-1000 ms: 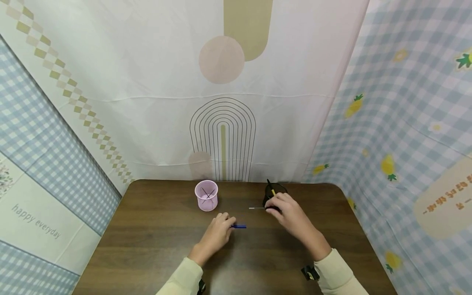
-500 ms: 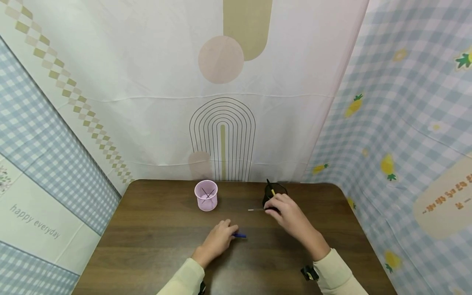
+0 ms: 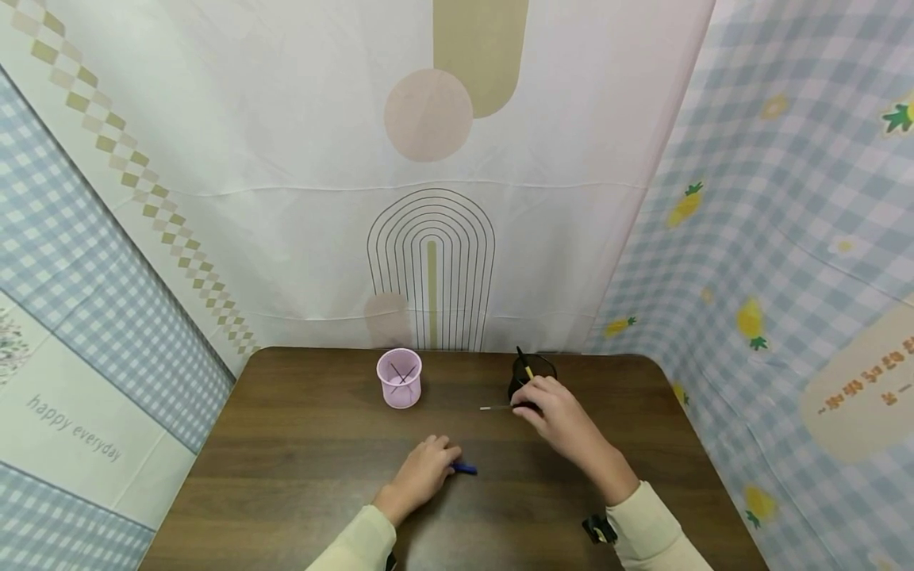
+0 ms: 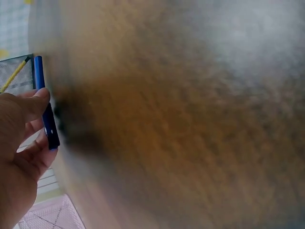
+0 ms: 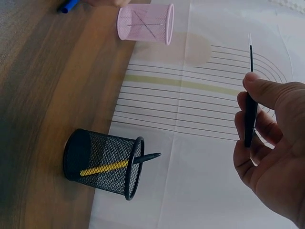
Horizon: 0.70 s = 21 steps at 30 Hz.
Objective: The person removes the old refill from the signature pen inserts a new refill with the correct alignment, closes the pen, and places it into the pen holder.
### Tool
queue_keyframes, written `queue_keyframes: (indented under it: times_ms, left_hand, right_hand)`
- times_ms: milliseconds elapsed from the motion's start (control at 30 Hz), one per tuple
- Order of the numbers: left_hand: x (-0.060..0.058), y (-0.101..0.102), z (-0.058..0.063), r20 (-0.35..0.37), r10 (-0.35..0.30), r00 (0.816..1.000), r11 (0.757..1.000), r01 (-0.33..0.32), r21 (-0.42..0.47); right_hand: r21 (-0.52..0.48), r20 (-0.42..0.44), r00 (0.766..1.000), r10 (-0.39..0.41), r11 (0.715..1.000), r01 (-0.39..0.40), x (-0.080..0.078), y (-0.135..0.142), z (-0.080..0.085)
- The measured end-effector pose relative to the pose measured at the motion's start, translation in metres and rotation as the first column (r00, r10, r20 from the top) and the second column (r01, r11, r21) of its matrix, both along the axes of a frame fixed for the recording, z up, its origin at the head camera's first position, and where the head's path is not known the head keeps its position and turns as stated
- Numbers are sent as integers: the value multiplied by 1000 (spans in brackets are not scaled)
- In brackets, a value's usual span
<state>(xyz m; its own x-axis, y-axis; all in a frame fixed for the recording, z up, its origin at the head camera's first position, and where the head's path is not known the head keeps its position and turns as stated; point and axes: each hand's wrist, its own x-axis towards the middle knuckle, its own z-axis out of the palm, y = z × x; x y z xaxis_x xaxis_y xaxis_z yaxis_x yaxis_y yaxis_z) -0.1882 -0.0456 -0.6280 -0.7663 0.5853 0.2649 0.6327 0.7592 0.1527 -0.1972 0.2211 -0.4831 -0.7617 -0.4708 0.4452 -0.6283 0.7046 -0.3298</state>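
Observation:
In the head view my left hand point(image 3: 426, 466) is low over the middle of the table, holding a blue pen point(image 3: 465, 469). Thumb and fingers pinch the blue pen point(image 4: 40, 71) along its barrel in the left wrist view. My right hand point(image 3: 546, 406) overlaps the front of a black mesh pen holder point(image 5: 102, 162) in the head view. It grips a slim tool point(image 5: 249, 119) with a thick black handle and a thin shaft ending in a pale tip. A yellow-and-black pen point(image 5: 105, 168) leans inside that holder, its dark end above the rim.
A pink mesh pen holder point(image 3: 400, 392) stands at the back, left of the black one. The brown wooden table point(image 3: 300, 460) ends at a white patterned cloth point(image 3: 300, 262) behind, with blue checked cloth point(image 3: 757, 238) on the right.
My left hand has drawn back toward the table's front with the blue pen in its grip. The right hand has hardly moved; the tool's tip is slightly lower in the head view.

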Motion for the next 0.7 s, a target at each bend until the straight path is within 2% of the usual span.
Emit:
queue_keyframes:
  times_ms: [700]
  left_hand:
    - [-1,-2,-8,-14,-27,1000,998,28,60]
  right_hand:
    - [-3,-4,1000,9,1000,-9,0,0,0]
